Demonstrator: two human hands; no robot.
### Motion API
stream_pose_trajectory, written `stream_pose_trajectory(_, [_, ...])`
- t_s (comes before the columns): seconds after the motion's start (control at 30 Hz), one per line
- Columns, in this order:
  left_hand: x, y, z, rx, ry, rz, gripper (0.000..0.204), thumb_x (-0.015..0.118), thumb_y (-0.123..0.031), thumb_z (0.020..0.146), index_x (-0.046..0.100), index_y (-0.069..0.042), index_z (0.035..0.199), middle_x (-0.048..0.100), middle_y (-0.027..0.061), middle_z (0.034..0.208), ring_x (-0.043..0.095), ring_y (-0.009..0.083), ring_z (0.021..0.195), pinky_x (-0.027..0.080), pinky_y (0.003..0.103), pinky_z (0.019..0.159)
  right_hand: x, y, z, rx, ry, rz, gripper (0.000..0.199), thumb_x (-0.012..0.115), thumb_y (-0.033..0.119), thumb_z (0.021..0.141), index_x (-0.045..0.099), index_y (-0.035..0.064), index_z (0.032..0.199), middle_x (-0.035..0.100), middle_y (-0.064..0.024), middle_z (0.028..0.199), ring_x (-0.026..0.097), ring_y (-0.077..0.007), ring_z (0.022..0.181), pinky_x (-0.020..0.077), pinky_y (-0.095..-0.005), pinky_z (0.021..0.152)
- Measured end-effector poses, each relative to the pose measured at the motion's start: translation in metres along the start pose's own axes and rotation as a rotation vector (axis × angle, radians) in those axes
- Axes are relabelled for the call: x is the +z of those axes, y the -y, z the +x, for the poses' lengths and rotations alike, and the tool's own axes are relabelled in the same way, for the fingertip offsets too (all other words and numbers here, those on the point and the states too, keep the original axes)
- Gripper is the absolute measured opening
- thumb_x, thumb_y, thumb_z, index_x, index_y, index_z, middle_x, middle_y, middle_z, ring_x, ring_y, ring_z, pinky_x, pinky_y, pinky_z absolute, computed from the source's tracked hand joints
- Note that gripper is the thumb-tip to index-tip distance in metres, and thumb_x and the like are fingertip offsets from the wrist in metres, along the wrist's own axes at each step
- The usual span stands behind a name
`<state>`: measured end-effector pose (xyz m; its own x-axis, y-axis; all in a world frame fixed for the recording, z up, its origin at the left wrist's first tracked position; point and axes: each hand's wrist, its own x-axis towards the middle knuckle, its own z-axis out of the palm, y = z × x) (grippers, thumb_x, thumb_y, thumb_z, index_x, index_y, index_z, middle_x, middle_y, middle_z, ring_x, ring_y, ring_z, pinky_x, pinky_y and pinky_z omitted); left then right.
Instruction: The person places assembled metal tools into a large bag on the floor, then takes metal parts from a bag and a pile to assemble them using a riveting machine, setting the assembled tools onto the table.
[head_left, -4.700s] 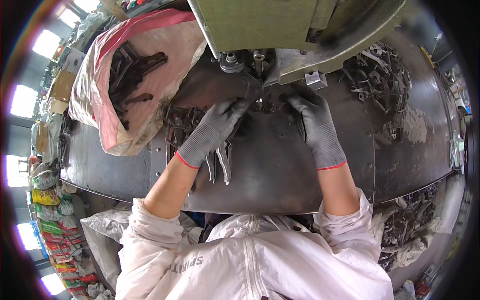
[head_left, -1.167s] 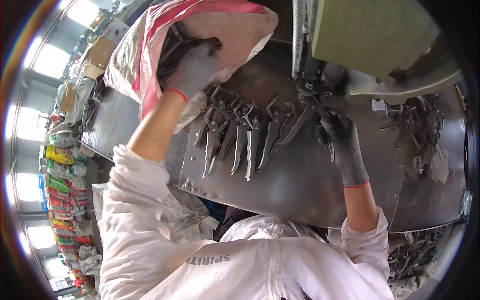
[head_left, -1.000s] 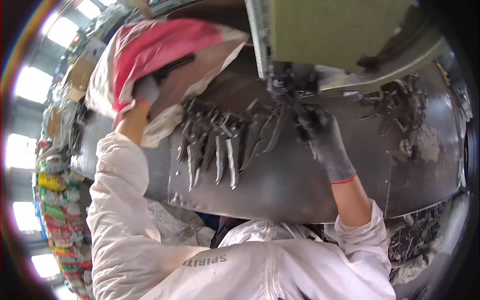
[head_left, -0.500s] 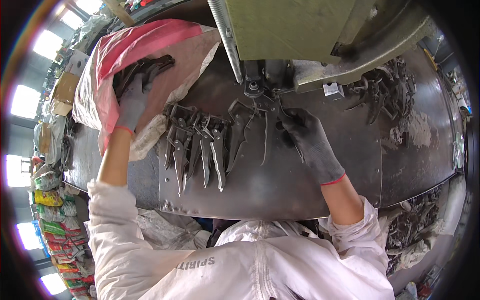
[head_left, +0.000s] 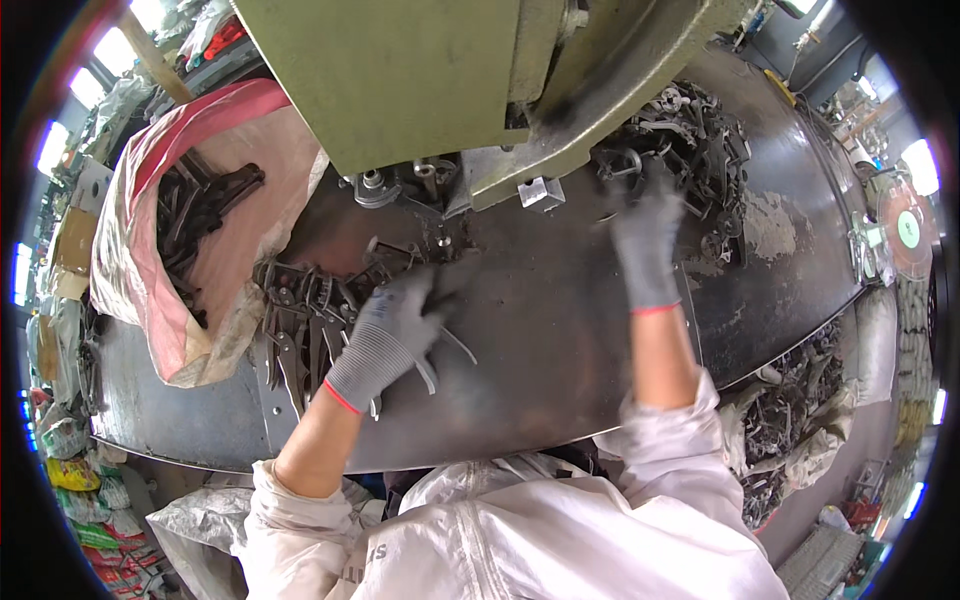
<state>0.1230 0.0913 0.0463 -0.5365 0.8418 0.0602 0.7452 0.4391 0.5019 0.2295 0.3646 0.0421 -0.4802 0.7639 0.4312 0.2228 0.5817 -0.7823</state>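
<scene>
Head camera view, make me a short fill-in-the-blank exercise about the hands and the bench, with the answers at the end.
1. The glove on the left hand is ____.
2. Its wrist edging is ____.
3. The pink-and-white sack is to the ____ of the green machine.
4. The right hand is by the pile of metal parts on the ____ side of the bench.

Missing words: gray; red; left; right.

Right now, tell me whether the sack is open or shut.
Open: the sack's mouth gapes wide, showing its pinkish inside and dark metal parts within.
</scene>
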Motion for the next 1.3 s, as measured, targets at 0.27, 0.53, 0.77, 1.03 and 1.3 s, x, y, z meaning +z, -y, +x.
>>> stream_pose_trajectory(0.27, [-0.022, -0.003, 0.013, -0.491, 0.116, -0.389, 0.035, 0.054, -0.019, 0.089, 0.045, 0.004, 0.114, 0.059, 0.0126, 0.086, 0.060, 0.0161, 0.059, 0.050, 0.026, 0.051, -0.046, -0.125, 0.030, 0.046, -0.112, -0.289, 0.040, 0.058, 0.010, 0.082, 0.049, 0.0059, 0.120, 0.058, -0.0119, 0.099, 0.060, -0.0236, 0.076, 0.0514, -0.0339, 0.062])
stream_pose_trajectory(0.53, [-0.013, 0.026, 0.008, 0.111, -0.053, -0.084, 0.032, 0.048, -0.005, 0.085, 0.049, 0.000, 0.117, 0.054, 0.0159, 0.106, 0.054, 0.0269, 0.097, 0.037, 0.037, 0.099, 0.019, 0.062, -0.049, 0.574, 0.514, 0.754, 0.028, 0.056, 0.006, 0.086, 0.053, -0.0025, 0.112, 0.061, -0.0068, 0.087, 0.058, -0.0096, 0.070, 0.0499, -0.0224, 0.056])
stream_pose_trajectory(0.77, [-0.002, 0.029, 0.022, 0.416, -0.182, 0.598, 0.041, 0.048, 0.000, 0.077, 0.050, -0.001, 0.118, 0.053, 0.0163, 0.110, 0.053, 0.0310, 0.095, 0.042, 0.036, 0.093, 0.045, 0.081, -0.069, 0.660, 0.613, 0.801, 0.033, 0.055, 0.005, 0.085, 0.049, -0.0053, 0.116, 0.062, -0.0092, 0.092, 0.059, -0.0104, 0.072, 0.0496, -0.0233, 0.059])
stream_pose_trajectory(1.03, [-0.001, 0.033, 0.025, 0.367, -0.086, 0.565, 0.040, 0.051, -0.004, 0.078, 0.052, -0.004, 0.118, 0.057, 0.0122, 0.102, 0.054, 0.0291, 0.089, 0.046, 0.034, 0.078, 0.052, 0.077, -0.074, 0.530, 0.599, 0.782, 0.035, 0.055, 0.002, 0.082, 0.049, -0.0070, 0.116, 0.062, -0.0102, 0.089, 0.059, -0.0116, 0.068, 0.0498, -0.0234, 0.060])
stream_pose_trajectory(1.3, [0.005, 0.033, 0.029, -0.067, 0.115, -0.075, 0.027, 0.050, -0.013, 0.086, 0.057, -0.003, 0.110, 0.059, 0.0132, 0.097, 0.055, 0.0251, 0.086, 0.045, 0.032, 0.074, 0.067, 0.061, -0.073, 0.576, 0.626, 0.777, 0.035, 0.054, 0.003, 0.084, 0.049, -0.0057, 0.117, 0.062, -0.0095, 0.089, 0.059, -0.0107, 0.069, 0.0493, -0.0228, 0.062])
